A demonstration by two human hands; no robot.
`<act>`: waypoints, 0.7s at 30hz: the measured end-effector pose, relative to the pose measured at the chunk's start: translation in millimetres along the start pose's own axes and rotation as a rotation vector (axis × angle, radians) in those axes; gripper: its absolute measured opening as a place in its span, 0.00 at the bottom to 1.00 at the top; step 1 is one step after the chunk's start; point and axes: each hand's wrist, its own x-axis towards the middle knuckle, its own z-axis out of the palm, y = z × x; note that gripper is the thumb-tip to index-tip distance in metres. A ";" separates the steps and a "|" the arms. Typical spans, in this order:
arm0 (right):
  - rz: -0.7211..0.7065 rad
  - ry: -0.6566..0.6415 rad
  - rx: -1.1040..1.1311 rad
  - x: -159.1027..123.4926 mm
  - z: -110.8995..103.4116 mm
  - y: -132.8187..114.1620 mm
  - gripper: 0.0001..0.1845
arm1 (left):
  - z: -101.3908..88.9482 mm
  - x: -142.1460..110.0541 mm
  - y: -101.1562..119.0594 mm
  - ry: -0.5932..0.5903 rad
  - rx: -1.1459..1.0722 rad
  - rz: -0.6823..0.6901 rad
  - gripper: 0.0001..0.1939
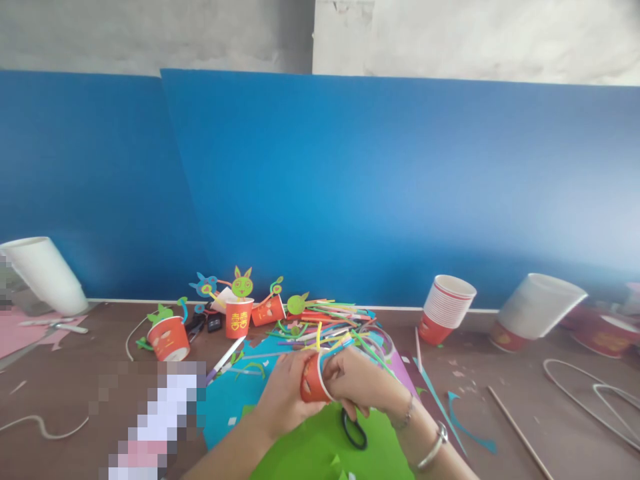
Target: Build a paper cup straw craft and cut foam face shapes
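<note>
My left hand point(283, 390) is wrapped round a red paper cup point(311, 380), which lies tilted with its mouth facing right. My right hand point(353, 377) has its fingers curled at and partly inside the cup's mouth; what they pinch is hidden. A yellow strip point(319, 335) and a blue strip point(339, 348) stick up by the cup's rim. Just below my right hand shows a black loop handle point(354, 430), seemingly of scissors; whether my fingers touch it I cannot tell. Green paper point(300, 453) and blue paper point(225, 407) lie under my hands.
Decorated red cups point(239, 319) with paper animal heads stand at the back left. Behind my hands lies a heap of coloured strips point(330, 317). To the right are a stack of paper cups point(447, 307), a wooden stick point(517, 430) and a white cable point(575, 400). A blue partition point(320, 187) closes the back.
</note>
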 end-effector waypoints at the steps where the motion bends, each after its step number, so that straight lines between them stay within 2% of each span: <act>1: 0.012 0.021 -0.021 0.7 0.5 0.2 0.11 | 0.4 0.2 -0.4 0.009 -0.018 -0.010 0.36; 7: 0.066 0.196 -0.110 3.8 3.2 0.4 0.06 | 3.0 0.1 -4.5 0.137 -0.132 -0.064 0.34; 11: 0.064 0.218 -0.133 6.0 6.0 0.9 0.07 | 2.0 1.0 -2.4 0.150 -0.134 -0.090 0.33; 15: 0.056 0.299 -0.136 7.7 9.4 -0.3 0.11 | 0.9 1.9 -1.7 0.172 -0.168 -0.124 0.32; 18: 0.061 0.233 -0.119 6.0 7.2 -1.0 0.10 | 1.3 1.3 -2.9 0.122 -0.224 -0.154 0.33; 21: 0.053 0.126 -0.070 2.0 -0.6 0.9 0.08 | 1.4 1.4 -1.4 0.014 -0.304 -0.182 0.33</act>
